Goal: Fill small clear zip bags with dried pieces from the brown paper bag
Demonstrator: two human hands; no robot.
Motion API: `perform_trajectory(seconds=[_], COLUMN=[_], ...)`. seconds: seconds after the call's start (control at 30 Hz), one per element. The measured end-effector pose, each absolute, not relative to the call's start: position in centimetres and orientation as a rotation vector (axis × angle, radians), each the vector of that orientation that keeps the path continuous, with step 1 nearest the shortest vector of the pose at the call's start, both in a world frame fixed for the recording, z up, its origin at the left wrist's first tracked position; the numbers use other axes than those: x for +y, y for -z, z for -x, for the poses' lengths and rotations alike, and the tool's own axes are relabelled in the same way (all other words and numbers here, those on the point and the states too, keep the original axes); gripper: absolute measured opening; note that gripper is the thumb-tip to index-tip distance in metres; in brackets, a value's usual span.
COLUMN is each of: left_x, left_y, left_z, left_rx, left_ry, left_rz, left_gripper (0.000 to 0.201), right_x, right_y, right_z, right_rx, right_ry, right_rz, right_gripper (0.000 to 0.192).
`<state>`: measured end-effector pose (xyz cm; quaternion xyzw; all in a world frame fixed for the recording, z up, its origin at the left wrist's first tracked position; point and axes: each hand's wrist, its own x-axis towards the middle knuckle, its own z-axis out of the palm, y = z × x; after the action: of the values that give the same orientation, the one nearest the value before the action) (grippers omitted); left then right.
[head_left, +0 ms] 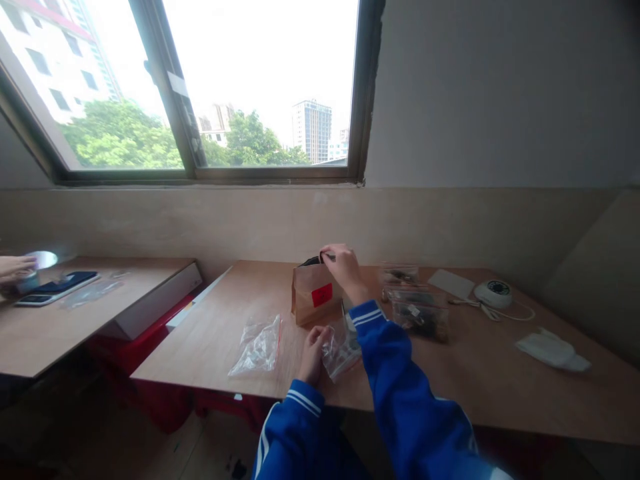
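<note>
A brown paper bag (305, 293) with a red label stands upright on the table, its dark inside showing at the mouth. At that mouth my right hand (345, 267) is closed in a pinch, the wrist coming in from the right. Whether the fingers grip the rim or something dark inside it, I cannot tell. In front of the paper bag, my left hand (314, 350) is closed on the edge of a clear plastic zip bag (341, 360). Another clear zip bag (257, 343), with a red strip, lies flat to the left.
Filled zip bags (420, 317) lie right of the paper bag. Beyond them are a white card (451, 283), a white dome-shaped device (493, 293) with a cable, and a crumpled white cloth or bag (553, 350). A person's hand (17, 267) shows at the left table (150, 280).
</note>
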<state>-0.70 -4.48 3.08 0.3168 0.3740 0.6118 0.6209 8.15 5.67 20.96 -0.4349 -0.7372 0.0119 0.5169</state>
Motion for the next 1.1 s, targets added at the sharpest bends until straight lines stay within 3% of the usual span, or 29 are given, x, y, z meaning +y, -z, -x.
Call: perform_trajectory(seconds=[0.17, 0.43, 0.57, 0.73, 0.93, 1.1], left_x=[-4.4, -4.1, -4.5, -5.0, -5.1, -5.8], left_y=[-3.1, -2.8, -3.6, -4.1, -4.0, -4.4], left_z=[0.6, 1.0, 1.0, 1.4, 1.6, 1.3], left_rx=[0.852, 0.826, 0.797, 0.7, 0.628, 0.671], left_ry=[-1.4, -1.416, -1.394, -1.369, -1.4, -1.371], left_rz=[-0.726, -0.761, -0.767, -0.711, -0.632, -0.723], left_gripper=[0.035, 0.035, 0.034, 0.031, 0.03, 0.03], right_x=[3.0, -7.1, -8.9, -8.6, -9.1, -9.1], right_y=[-17.9, -8.0, -3.6, -3.0, -4.5, -4.6], right_z=[-9.6, -13.6, -12.3, -10.9, -12.2, -13.9], right_rx=[-1.797, -1.271, -1.031, -0.977, -0.935, -0.799], right_ry=[0.053, -0.098, -0.195, -0.533, -1.045, -0.995], right_rz=[1.084, 1.268, 1.44, 1.393, 1.142, 1.123], right_gripper=[0.033, 0.029, 0.055, 0.075, 0.048, 0.046])
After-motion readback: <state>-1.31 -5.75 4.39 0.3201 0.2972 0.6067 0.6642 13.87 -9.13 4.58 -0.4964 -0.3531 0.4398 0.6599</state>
